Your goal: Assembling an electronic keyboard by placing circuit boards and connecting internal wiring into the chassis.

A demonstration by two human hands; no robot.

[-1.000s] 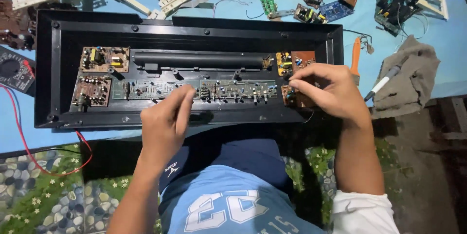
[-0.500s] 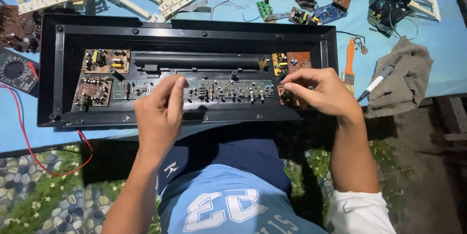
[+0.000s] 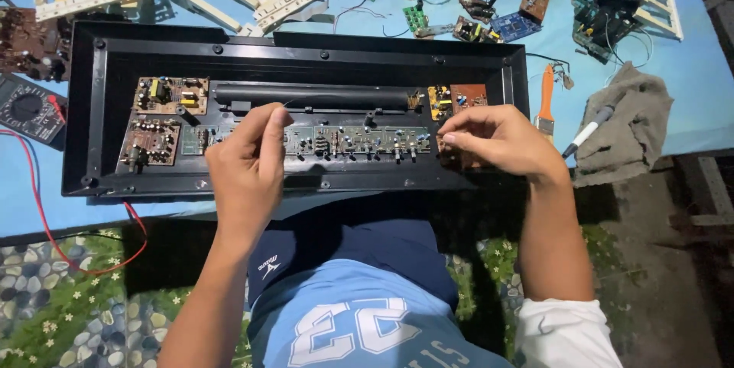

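A: What lies left of the black keyboard case (image 3: 99,108)?
B: A multimeter (image 3: 27,110) on the blue table (image 3: 692,70), just beside the case's left wall, with a red lead (image 3: 46,215) curling down from it below the case's front edge.

A: And inside the case?
B: Two brown circuit boards (image 3: 170,95) sit at its left end, one above the other. A long green circuit board (image 3: 355,140) runs along the middle of the case.

A: Where is the left hand (image 3: 246,169)?
B: Over the left part of the green board, fingers drawn close together with the tips pointing down at it; whether they pinch anything cannot be told.

A: The right hand (image 3: 501,142)?
B: At the case's right end, thumb and fingers narrowed to a pinch at the green board's right end, below a small yellow board (image 3: 440,100).

A: Right of the case?
B: An orange-handled brush (image 3: 545,100) just beside its wall, then a white marker (image 3: 587,131) on a grey rag (image 3: 631,119).
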